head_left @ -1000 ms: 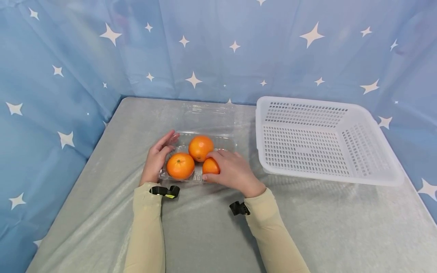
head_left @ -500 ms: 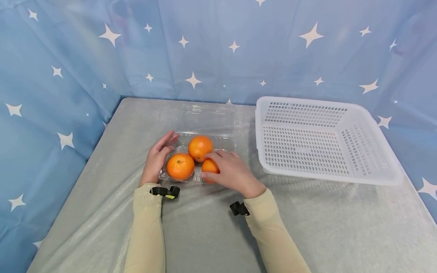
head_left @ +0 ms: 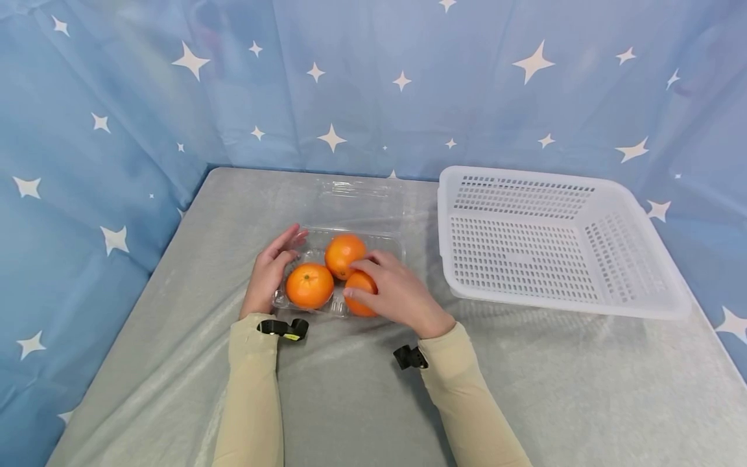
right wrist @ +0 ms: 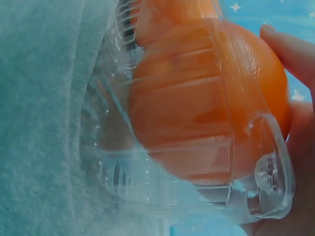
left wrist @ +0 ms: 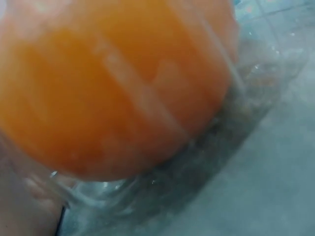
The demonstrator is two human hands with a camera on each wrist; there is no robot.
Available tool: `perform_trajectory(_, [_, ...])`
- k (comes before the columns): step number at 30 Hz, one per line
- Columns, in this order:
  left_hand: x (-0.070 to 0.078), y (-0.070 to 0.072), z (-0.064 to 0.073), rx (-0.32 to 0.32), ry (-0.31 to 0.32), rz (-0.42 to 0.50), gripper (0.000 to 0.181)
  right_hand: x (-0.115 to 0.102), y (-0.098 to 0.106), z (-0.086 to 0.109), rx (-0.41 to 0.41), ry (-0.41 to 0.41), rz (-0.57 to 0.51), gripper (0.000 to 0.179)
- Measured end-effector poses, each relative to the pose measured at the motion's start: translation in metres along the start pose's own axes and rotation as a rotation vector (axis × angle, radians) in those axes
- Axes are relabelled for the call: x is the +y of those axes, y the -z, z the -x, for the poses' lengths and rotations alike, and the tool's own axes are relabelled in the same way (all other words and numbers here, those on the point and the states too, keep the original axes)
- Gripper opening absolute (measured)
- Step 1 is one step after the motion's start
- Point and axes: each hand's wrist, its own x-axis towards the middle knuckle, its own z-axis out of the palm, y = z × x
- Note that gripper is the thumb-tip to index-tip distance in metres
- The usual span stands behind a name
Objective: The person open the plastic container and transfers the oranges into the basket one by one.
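Note:
A clear plastic clamshell box (head_left: 382, 243) stands with its lid (head_left: 356, 207) folded back, holding three oranges. One orange (head_left: 309, 285) is at the left and another (head_left: 345, 255) at the back. The third orange (head_left: 361, 295) sits at the front right, between the thumb and fingers of my right hand (head_left: 403, 292), which curl over it from the right. In the right wrist view, this orange (right wrist: 187, 108) shows through the clear wall, its upper part above the rim. My left hand (head_left: 265, 275) rests along the box's left side with fingers extended.
A white perforated plastic basket (head_left: 519, 256) stands right of the box on the grey cloth-covered table (head_left: 338, 402). A blue curtain with white stars (head_left: 373, 97) hangs behind the table and along its left side.
The right hand's thumb and fingers have spread slightly, and more of the front right orange shows. The box's lid has shifted a little. The left hand stays in place.

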Motion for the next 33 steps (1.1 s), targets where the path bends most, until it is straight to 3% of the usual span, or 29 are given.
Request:
perform_trajectory(6, [-0.001, 0.000, -0.001, -0.003, 0.001, 0.000, 0.048, 0.002, -0.001, 0.000, 0.001, 0.020, -0.012, 0.045])
perform_trajectory(16, [-0.017, 0.004, -0.007, 0.010, -0.004, -0.009, 0.049, 0.004, 0.001, 0.001, -0.018, -0.034, -0.099, 0.042])
perform_trajectory(23, [-0.001, 0.000, 0.001, 0.006, -0.005, 0.001, 0.048, 0.003, 0.000, 0.000, -0.017, -0.007, -0.102, 0.043])
perform_trajectory(33, [-0.001, -0.001, 0.001, 0.012, -0.003, 0.004, 0.049, 0.002, 0.002, 0.000, -0.003, 0.027, -0.101, 0.044])
